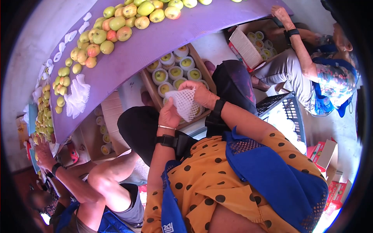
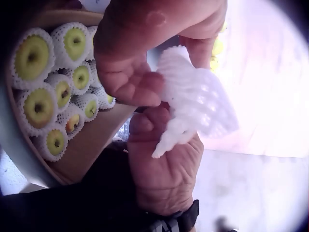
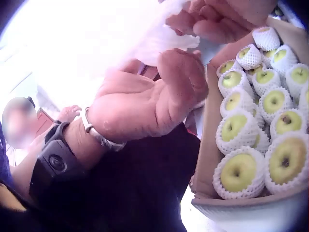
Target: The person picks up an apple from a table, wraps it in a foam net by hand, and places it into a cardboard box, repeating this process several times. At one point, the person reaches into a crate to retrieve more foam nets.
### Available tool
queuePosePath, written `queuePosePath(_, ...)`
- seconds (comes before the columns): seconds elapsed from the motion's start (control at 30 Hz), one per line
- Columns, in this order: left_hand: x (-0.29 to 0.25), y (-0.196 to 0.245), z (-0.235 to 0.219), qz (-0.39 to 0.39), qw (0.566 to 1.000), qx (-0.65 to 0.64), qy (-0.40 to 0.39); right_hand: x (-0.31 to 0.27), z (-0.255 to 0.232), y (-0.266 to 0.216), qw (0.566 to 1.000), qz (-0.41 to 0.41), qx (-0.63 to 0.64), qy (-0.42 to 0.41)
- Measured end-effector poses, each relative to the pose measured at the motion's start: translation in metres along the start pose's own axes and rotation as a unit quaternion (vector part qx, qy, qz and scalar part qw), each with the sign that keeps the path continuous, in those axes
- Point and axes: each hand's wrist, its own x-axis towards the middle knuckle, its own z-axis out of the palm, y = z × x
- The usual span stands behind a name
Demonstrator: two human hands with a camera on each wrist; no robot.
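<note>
A white foam net sleeve is spread between both hands above my lap, its mesh showing plainly. On its left edge my left hand pinches it, with a pale bracelet at the wrist. My right hand holds the upper right side between thumb and fingers. In the left wrist view the sleeve looks thin and partly folded, with no apple visible inside. Just beyond the hands stands a cardboard box with rows of green-yellow apples, each in a white foam net.
A purple-covered table carries many loose apples and a stack of foam nets. People sit on both sides, beside open boxes. A black plastic crate stands at my right, near red cartons.
</note>
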Motion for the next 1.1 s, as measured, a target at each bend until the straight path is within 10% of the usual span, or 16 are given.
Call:
queuePosePath(0.27, 0.001, 0.003, -0.004, -0.048, 0.998, -0.032, 0.025, 0.001, -0.004, 0.004, 0.999, -0.008, -0.038, -0.019)
queuePosePath(0.43, 0.005, 0.013, -0.016, 0.175, 0.967, 0.118, 0.143, 0.004, -0.020, -0.003, 0.980, 0.163, -0.042, 0.104)
queuePosePath(0.53, 0.008, 0.010, -0.020, 0.253, 0.903, 0.248, 0.245, 0.004, -0.017, -0.007, 0.960, 0.119, -0.060, 0.246)
queuePosePath(0.63, 0.015, 0.008, -0.030, 0.267, 0.856, 0.369, 0.244, -0.001, -0.005, -0.008, 0.953, -0.100, -0.256, 0.126)
queuePosePath(0.7, 0.018, 0.005, -0.033, 0.263, 0.849, 0.396, 0.231, -0.005, 0.004, 0.002, 0.846, -0.237, -0.476, 0.018)
queuePosePath(0.8, 0.017, -0.001, -0.026, 0.240, 0.862, 0.391, 0.213, -0.012, 0.018, 0.010, 0.812, -0.189, -0.552, -0.016)
queuePosePath(0.9, 0.014, 0.000, -0.020, 0.191, 0.894, 0.350, 0.205, -0.010, 0.017, 0.013, 0.875, 0.014, -0.484, -0.017)
queuePosePath(1.1, 0.007, 0.010, -0.025, 0.163, 0.956, 0.200, 0.140, 0.001, 0.000, 0.042, 0.964, 0.048, -0.260, 0.032)
